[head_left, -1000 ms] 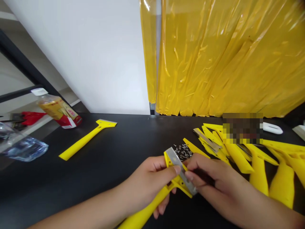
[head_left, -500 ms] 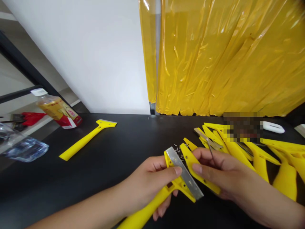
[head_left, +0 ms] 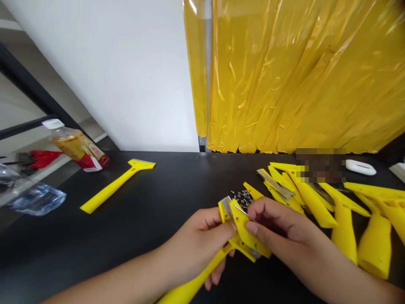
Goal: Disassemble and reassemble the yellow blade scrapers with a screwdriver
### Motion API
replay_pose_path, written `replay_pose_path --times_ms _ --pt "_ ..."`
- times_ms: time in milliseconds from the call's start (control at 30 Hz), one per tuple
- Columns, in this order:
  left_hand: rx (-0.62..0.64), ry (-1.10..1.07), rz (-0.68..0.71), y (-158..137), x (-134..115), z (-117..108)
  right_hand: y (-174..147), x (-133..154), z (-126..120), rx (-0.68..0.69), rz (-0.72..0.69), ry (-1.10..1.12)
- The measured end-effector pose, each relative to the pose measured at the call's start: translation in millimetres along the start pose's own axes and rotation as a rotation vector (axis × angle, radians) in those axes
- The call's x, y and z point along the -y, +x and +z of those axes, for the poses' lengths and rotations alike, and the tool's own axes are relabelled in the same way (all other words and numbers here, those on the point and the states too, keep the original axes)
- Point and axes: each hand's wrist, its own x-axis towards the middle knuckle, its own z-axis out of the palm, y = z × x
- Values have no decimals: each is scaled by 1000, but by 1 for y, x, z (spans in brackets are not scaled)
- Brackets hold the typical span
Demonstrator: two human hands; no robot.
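My left hand point(head_left: 202, 238) is closed around the head of a yellow scraper point(head_left: 196, 274), its handle slanting down toward me. A metal blade point(head_left: 226, 205) lies on that head, mostly hidden now. With fingers and thumb pinched, my right hand point(head_left: 281, 234) holds a yellow cover plate point(head_left: 246, 230) with small holes over the blade, close to my left thumb. A thin metal rod point(head_left: 243, 211) also sticks out from the right fingers across the plate; its kind is unclear. Just beyond lie several small screws and nuts point(head_left: 243, 196), beside another yellow plate point(head_left: 252, 191).
A scraper with a blade point(head_left: 114, 188) lies at the left on the black table point(head_left: 177, 181). Behind it are a drink bottle point(head_left: 79, 145) and a clear bottle point(head_left: 38, 196). Several yellow scraper handles point(head_left: 344, 228), loose plates and blades point(head_left: 278, 185) and a white case point(head_left: 360, 167) lie right.
My right hand has moved left, bringing the yellow plate from beside the scraper head to over its blade. The metal rod now points left across the plate. My left hand stays nearly still.
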Motion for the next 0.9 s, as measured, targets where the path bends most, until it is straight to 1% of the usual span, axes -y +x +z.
replay_pose_path --times_ms 100,233,367,500,633,733,833,900 --pt "14 -50 21 0 2 0 1 0 -1 -14 -14 -1" --pt "63 -133 51 0 5 0 2 -2 0 -12 -33 16" --pt "98 -95 90 -2 9 0 2 -6 4 -56 -35 48" --pt "127 -55 90 -2 9 0 4 -5 4 -10 0 143" --pt "98 -83 94 -2 9 -3 6 0 -1 -1 48 186" --pt "82 -94 119 -1 10 -4 3 3 -5 -37 22 117" --pt "68 -70 141 -2 8 -4 -2 6 -7 -101 -76 -66" --pt "39 -9 151 -6 4 -5 -8 10 -8 -148 -143 -175"
